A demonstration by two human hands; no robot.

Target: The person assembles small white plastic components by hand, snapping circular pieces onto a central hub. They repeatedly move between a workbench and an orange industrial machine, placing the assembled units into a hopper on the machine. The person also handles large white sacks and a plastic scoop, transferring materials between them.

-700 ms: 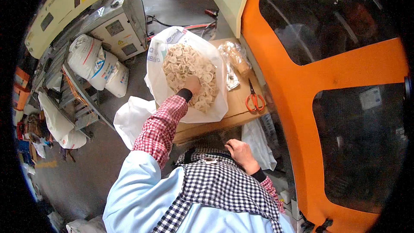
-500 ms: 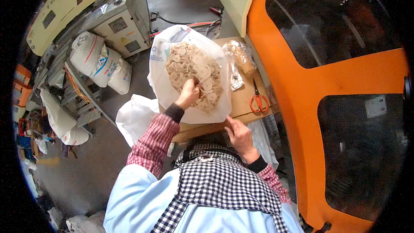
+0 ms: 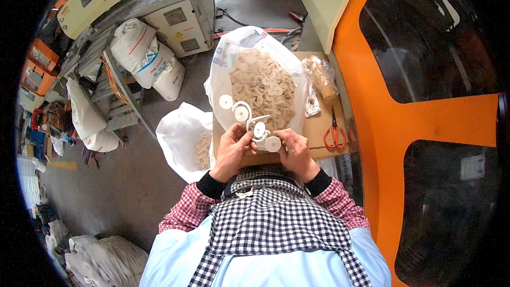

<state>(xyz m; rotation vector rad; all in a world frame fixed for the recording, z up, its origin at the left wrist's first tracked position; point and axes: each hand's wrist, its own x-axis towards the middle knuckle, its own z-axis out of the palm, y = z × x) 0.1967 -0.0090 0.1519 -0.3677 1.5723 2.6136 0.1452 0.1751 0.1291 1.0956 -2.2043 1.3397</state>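
Between my two hands is a white plastic moulded runner with several round discs [image 3: 241, 114] along a curved stem. My left hand [image 3: 231, 153] is closed on its stem, thumb and fingers pinching it. At its near right end, my right hand [image 3: 298, 154] has its fingers closed at one disc. Just beyond my hands stands a large open white sack [image 3: 219, 86], filled with many loose pale disc-shaped plastic pieces [image 3: 263, 77]. Left of it, a second open white sack [image 3: 172, 141] holds thin pale plastic scraps [image 3: 203, 150].
The large sack rests on a cardboard-topped surface [image 3: 314, 127]. Orange-handled scissors [image 3: 334, 137] and a roll in clear wrap [image 3: 323, 81] lie at its right. An orange machine [image 3: 366, 122] borders the right side. Full sacks [image 3: 146, 56] and a metal stepladder [image 3: 125, 109] stand left.
My left hand has come out of the large sack toward me with the disc runner. My right hand has moved up to meet it. The view has shifted left.
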